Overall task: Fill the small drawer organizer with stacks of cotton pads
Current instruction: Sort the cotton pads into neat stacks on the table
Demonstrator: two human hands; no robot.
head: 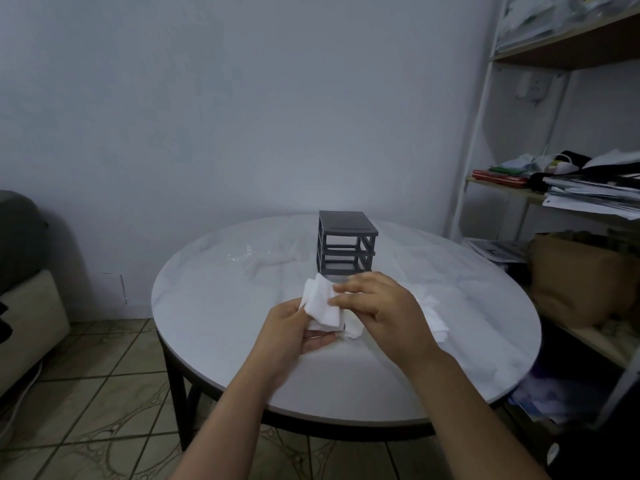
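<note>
A small dark grey drawer organizer (346,244) stands on the round white table (221,299); its slots show as empty frames with no drawers in them. Just in front of it my left hand (289,332) grips a stack of white square cotton pads (322,304) from below. My right hand (377,306) pinches the stack's right edge with thumb and fingertips. More white pads (437,320) lie loose on the table to the right of my right hand, partly hidden by it.
Crumpled clear plastic wrapping (263,259) lies left of the organizer. A white shelf unit (485,133) with papers and clothes stands at the right, a brown paper bag (578,275) below it. A sofa edge (24,306) is at the left. The floor is tiled.
</note>
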